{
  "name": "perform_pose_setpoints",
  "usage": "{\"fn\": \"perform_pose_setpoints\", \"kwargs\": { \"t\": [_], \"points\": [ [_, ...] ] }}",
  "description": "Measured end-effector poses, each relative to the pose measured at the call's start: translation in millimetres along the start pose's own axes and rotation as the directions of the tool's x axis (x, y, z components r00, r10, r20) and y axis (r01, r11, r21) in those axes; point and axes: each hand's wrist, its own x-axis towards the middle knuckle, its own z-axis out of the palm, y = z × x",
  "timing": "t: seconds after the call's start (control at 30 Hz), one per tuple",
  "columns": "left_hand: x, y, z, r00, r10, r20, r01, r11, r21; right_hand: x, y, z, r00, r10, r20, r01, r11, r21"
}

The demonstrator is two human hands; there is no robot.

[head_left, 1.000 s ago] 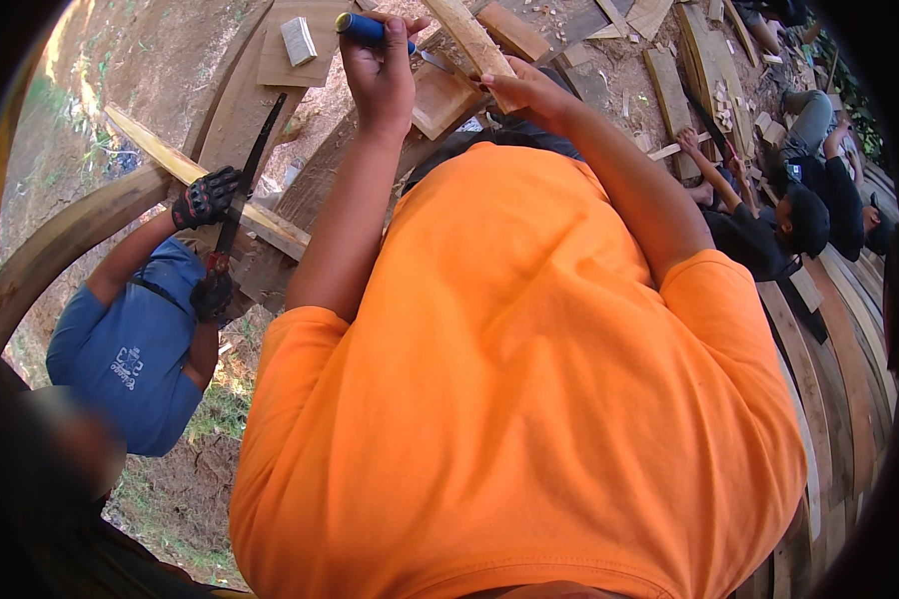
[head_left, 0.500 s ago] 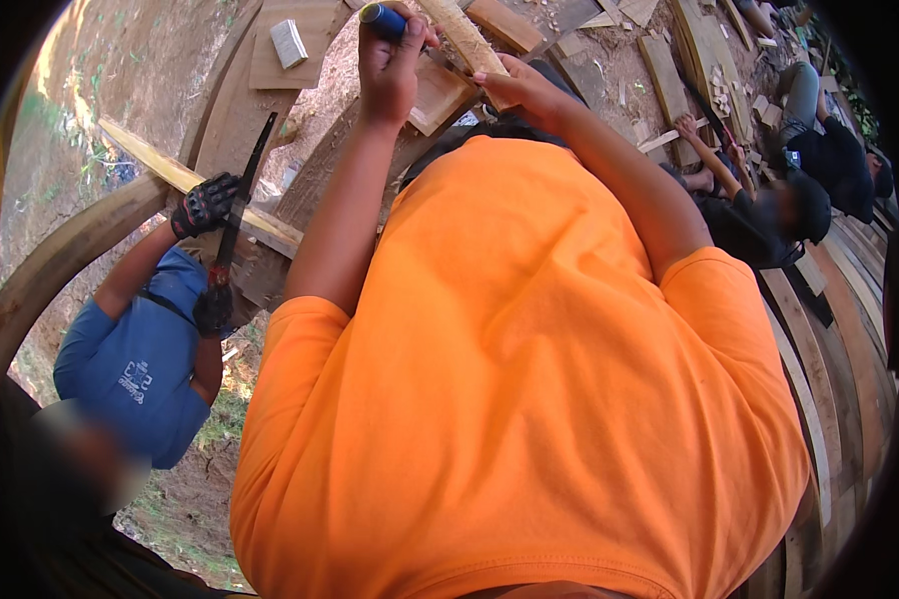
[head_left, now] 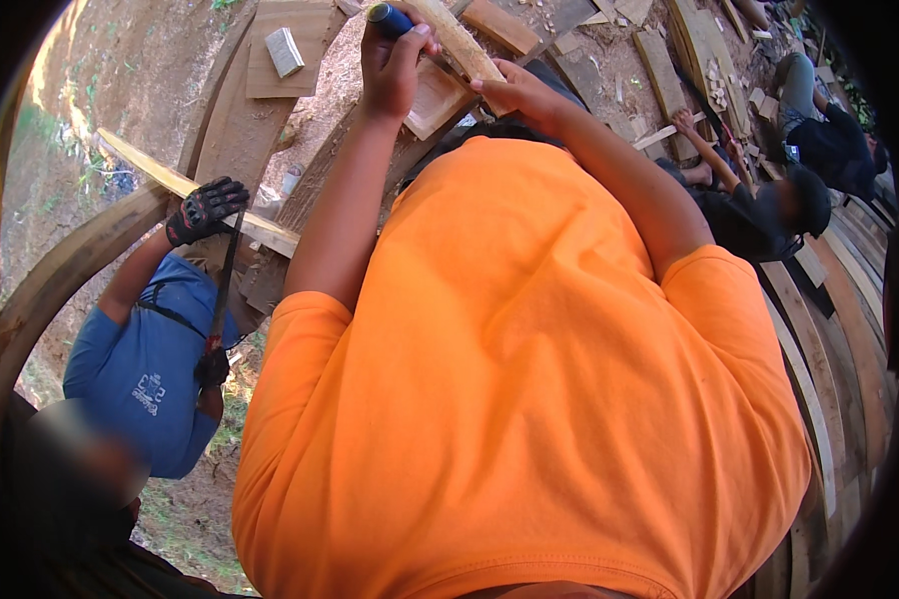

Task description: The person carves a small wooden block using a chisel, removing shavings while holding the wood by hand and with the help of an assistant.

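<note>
My left hand (head_left: 394, 68) is closed around a tool with a thick blue handle (head_left: 389, 20) and a dark end. The tool's working end is hard to make out beside the wood. In my right hand (head_left: 525, 93) is the near end of a narrow, pale wooden strip (head_left: 459, 45), its thumb and fingers closed on it. The strip slants up and left past the top edge. Just below it, between my hands, lies a wooden block with a recessed face (head_left: 437, 98).
At left, a person in a blue shirt (head_left: 145, 369) and black gloves holds a handsaw (head_left: 227, 275) against a wooden strip (head_left: 270, 234). Planks (head_left: 232, 130) and a small pale block (head_left: 284, 52) lie ahead. Another person (head_left: 754, 215) sits at right, near more boards (head_left: 659, 80).
The person in blue has drawn the saw back toward their body. My hands and the wooden strip have shifted only slightly, and my grips are the same.
</note>
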Motion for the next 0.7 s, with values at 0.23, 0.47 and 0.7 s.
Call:
{"fn": "perform_pose_setpoints", "kwargs": {
  "t": [0.23, 0.47, 0.7],
  "points": [
    [13, 15, 2, 0.997, 0.081, -0.004, -0.081, 0.997, 0.020, 11, -6, 3, 1.000, 0.009, 0.005, -0.010, 0.999, 0.051],
    [16, 15, -14, 0.999, 0.054, -0.001, -0.054, 0.996, -0.066, 25, -32, 18, 0.998, 0.018, -0.058, -0.012, 0.994, 0.109],
    [11, 12, -23, 0.999, 0.037, 0.000, -0.037, 0.995, -0.091, 72, -77, 3, 0.994, 0.010, -0.110, -0.055, 0.909, -0.414]
  ]
}}
